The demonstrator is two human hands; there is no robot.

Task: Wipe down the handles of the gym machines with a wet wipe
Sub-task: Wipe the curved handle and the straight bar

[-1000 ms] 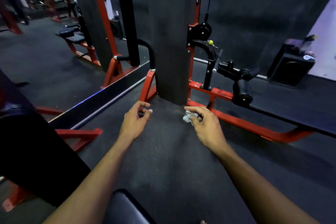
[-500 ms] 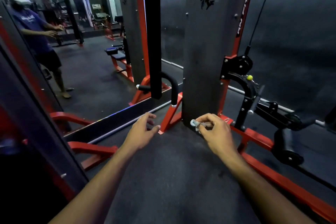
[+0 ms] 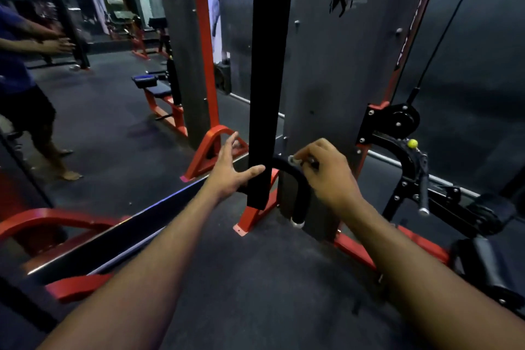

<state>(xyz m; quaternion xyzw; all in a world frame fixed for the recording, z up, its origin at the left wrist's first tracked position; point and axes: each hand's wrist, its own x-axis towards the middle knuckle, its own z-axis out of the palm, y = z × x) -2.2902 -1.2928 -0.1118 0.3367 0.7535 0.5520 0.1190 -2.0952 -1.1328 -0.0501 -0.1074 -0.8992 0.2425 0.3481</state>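
Your right hand (image 3: pixel 326 173) pinching the wet wipe (image 3: pixel 295 160) against the curved black handle (image 3: pixel 298 187), your left hand (image 3: pixel 230 170) spread open beside the black upright (image 3: pixel 267 79)

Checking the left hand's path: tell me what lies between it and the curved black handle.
In the head view, a vertical black post stands between the left hand and the curved black handle; the thumb touches the post.

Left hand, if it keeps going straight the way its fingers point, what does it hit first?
Probably the black upright post: the left hand is open, thumb tip already at the post's edge. Depth is unclear, so the fingers might pass left of it.
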